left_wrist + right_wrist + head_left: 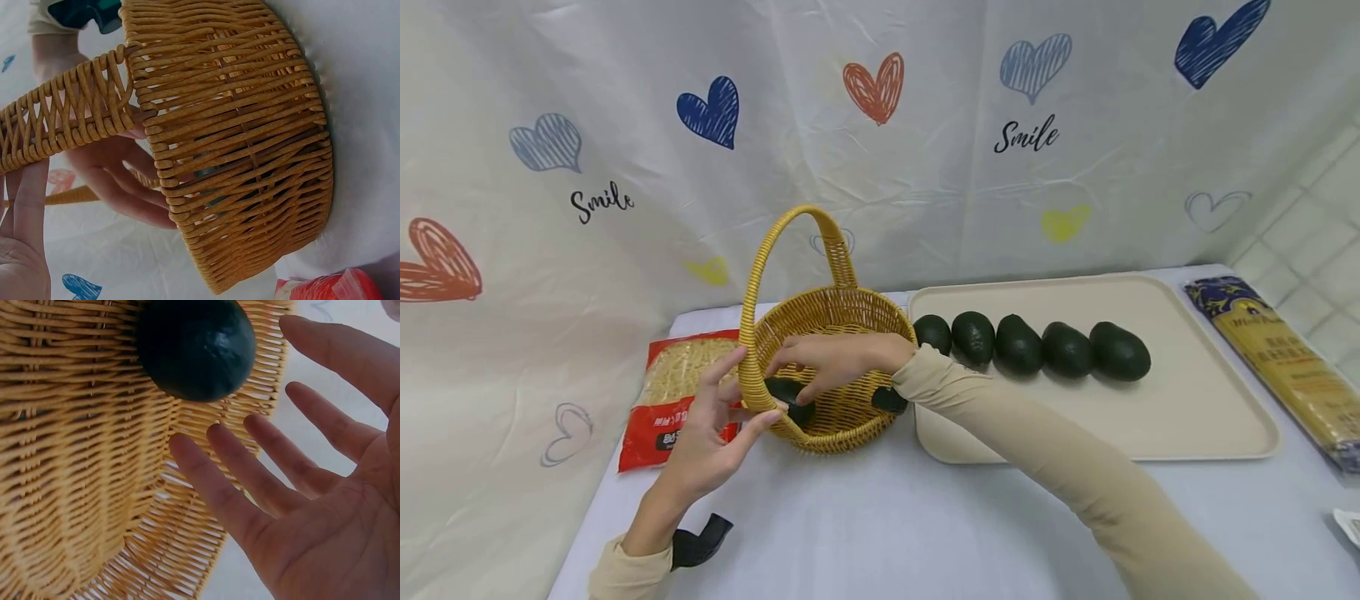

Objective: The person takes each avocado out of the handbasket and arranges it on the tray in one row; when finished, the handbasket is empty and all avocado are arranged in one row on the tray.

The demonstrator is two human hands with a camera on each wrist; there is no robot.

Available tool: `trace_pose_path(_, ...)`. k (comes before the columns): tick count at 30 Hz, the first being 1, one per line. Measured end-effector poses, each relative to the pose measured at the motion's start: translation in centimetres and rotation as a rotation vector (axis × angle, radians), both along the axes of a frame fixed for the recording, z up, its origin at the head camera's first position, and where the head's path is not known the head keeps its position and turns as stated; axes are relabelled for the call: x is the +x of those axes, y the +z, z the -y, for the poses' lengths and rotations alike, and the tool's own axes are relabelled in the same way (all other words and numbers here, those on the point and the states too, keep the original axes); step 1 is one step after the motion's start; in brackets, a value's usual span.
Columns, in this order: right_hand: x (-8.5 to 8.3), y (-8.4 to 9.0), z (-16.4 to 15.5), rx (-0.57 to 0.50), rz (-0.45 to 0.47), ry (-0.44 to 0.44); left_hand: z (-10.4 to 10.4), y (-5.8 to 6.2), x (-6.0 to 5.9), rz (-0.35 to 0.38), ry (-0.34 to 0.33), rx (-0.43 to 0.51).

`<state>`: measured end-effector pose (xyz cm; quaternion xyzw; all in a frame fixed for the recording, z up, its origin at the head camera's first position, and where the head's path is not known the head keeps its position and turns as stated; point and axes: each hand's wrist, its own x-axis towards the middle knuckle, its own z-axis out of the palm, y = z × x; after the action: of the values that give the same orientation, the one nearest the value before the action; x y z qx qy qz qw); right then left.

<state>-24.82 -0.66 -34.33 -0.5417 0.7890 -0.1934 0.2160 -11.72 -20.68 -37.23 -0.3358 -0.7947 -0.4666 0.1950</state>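
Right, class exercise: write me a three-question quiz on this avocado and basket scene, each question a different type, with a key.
1. How many avocados lie in the row on the beige tray?
2. True or false: the right hand grips the avocado in the wicker basket.
3. The left hand touches: A) the noodle packet, B) the basket's rim and handle base, C) the tray.

Key:
1. Five.
2. False; the right wrist view shows straight fingers beside the avocado, not round it.
3. B.
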Motion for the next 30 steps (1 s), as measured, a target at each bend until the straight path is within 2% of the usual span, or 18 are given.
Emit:
trace_pose_path(7, -0.2, -0.6, 1.4, 0.04, 0.01, 0.02, 0.2, 0.0, 0.0, -0.015, -0.03, 0.008)
trace_pose_path(14, -0.2, -0.7, 1.8, 0.13, -0.027, 0.019, 0.1, 0.1, -0.2, -0.018, -0.046, 0.009)
trace_pose_path(22, -0.5, -1.4, 2.4, 0.125, -0.023, 0.029, 0.1, 0.1, -0.1, -0.018, -0.048, 0.008)
trace_pose_path(30, -1.0, -1.8, 3.4, 0.145, 0.032, 0.006, 0.1, 0.1, -0.1, -0.028, -0.051, 0.004)
